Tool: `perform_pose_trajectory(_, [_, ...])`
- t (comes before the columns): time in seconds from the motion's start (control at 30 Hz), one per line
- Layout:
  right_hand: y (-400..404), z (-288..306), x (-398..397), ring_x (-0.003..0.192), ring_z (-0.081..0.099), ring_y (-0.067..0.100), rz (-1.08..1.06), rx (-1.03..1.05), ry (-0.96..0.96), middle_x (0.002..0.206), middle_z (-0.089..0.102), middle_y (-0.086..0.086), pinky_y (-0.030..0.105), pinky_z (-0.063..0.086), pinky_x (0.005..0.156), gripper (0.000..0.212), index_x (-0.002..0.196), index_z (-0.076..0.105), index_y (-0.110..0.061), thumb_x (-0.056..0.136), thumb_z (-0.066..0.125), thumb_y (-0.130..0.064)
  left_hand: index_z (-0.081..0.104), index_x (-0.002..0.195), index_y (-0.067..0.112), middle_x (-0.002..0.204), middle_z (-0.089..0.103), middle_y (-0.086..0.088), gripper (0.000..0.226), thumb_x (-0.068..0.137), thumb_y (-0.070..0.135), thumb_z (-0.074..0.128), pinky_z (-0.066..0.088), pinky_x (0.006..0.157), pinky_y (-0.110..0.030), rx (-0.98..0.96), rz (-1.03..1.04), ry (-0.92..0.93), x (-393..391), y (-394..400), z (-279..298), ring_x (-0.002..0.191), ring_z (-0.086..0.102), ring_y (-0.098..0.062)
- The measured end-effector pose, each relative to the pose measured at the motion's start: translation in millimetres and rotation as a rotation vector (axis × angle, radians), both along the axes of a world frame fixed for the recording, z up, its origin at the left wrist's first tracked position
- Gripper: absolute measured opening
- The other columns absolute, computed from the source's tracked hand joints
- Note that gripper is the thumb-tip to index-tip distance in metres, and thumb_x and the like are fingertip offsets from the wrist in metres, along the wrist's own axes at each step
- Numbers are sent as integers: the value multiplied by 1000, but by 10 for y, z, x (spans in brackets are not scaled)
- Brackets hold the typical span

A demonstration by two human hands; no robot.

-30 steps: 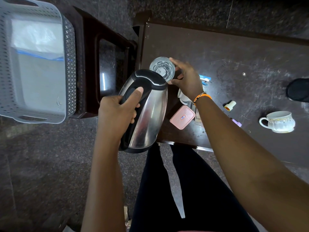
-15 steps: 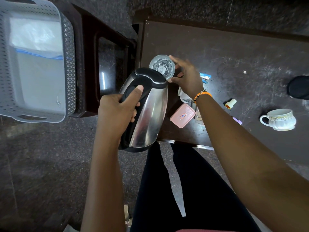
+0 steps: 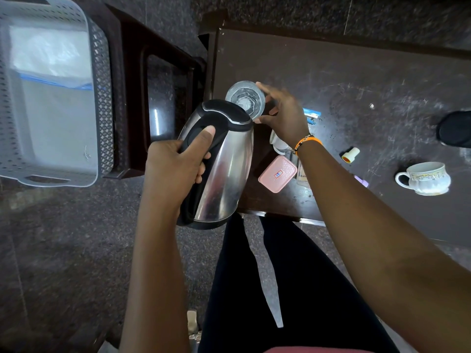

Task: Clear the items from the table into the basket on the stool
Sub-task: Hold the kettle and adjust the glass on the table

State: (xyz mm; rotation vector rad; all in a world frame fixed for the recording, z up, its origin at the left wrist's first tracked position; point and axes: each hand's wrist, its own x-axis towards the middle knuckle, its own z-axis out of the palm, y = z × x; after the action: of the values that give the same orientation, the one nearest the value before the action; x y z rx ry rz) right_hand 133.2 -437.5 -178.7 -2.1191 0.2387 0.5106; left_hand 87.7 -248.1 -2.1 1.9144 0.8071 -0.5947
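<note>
The kettle (image 3: 224,171) is shiny silver steel with a black lid and handle. The glass (image 3: 245,100) is clear. At 9 o'clock, the basket (image 3: 102,98) is pale grey with a punched diamond pattern. The box (image 3: 277,173) is pink with a small red label. At 3 o'clock, the cup (image 3: 424,178) is white with a gold-patterned band. The table (image 3: 356,72) is dark brown, scuffed white.
</note>
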Motion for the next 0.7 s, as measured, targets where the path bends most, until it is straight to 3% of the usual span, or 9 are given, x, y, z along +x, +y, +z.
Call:
perform_pose_trajectory(0.37, [-4, -11, -9, 85, 60, 22, -2, 2, 15, 106, 62, 9, 33, 55, 82, 76, 132, 50, -29, 65, 79, -8, 66, 70, -1, 39, 50, 6, 50, 80, 48, 66, 41, 41, -13, -20, 3, 10, 1, -9, -1, 39, 45, -6])
perform_pose_trajectory(0.7, [-3, -32, -21, 83, 56, 15, -10, 22, 13, 104, 62, 10, 22, 50, 76, 76, 132, 50, -28, 65, 78, -7, 66, 71, -3, 39, 49, 6, 51, 81, 47, 65, 40, 41, -13, -35, 5, 5, -8, -36, -3, 38, 44, -6])
